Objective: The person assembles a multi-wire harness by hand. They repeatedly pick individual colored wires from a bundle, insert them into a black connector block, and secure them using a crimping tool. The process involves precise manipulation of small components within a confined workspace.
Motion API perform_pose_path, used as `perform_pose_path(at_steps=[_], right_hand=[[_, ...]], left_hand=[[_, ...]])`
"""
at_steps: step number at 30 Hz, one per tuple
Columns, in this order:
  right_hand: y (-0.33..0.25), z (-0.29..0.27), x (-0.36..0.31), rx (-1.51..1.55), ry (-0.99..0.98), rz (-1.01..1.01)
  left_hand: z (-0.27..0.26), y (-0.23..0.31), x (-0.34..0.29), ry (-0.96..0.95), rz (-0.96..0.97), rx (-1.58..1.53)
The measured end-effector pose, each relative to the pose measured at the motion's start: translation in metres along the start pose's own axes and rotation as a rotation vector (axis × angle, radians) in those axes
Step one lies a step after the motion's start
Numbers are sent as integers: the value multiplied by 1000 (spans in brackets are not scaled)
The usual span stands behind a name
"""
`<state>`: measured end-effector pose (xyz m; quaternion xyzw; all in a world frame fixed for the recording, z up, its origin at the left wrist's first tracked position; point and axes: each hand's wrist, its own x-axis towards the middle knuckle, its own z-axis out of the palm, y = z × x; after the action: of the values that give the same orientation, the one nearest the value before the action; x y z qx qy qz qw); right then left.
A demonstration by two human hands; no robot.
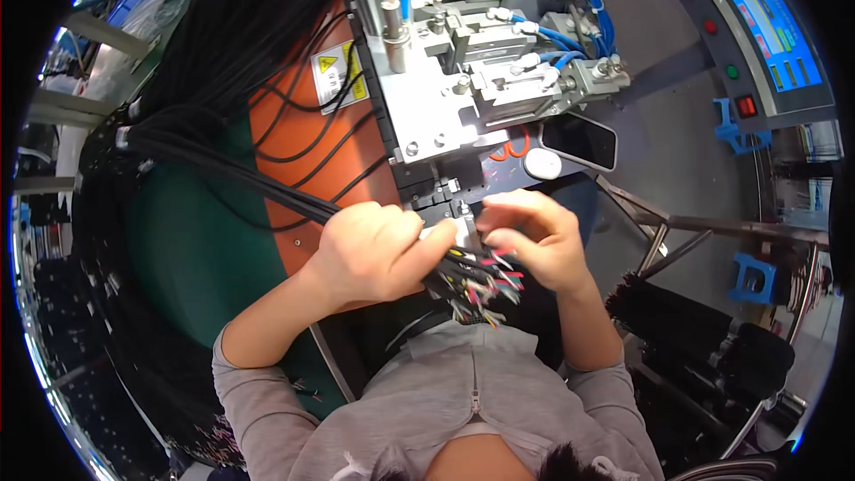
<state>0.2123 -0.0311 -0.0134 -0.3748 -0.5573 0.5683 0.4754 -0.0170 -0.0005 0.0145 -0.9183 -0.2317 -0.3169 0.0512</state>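
My left hand [374,249] is closed around a bundle of black cables [254,183] that runs in from the left. Past the fist, the cable ends [472,289] fan out in front of my body, with thin pink, white, yellow and black wires showing. To the right of these ends, my right hand [539,236] is curved, thumb and forefinger apart, and I see nothing between them. Its fingertips are close to the small black and metal fixture [436,196] at the front of the machine. Part of the fixture is hidden behind my hands.
A metal pneumatic machine [423,93] with blue air hoses stands ahead. Beside it lie a phone [579,141], a round white case [541,164] and orange-handled scissors [509,147]. A control panel [757,36] is at far right. More black cables [232,27] heap at left.
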Motion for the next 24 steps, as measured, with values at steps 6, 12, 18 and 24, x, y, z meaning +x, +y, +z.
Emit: perform_pose_path(at_steps=[6, 12, 18, 24], right_hand=[[14, -4, 14, -188, -50, -337], [10, 1, 20, -327, -30, -569], [8, 4, 19, -577, 15, -778], [15, 17, 18, -394, 211, -700]], left_hand=[[17, -10, -7, -71, -45, -58], [13, -8, 3, 29, -79, -174], [10, -7, 4, 2, -107, -226], [7, -7, 2, 69, -80, -163]])
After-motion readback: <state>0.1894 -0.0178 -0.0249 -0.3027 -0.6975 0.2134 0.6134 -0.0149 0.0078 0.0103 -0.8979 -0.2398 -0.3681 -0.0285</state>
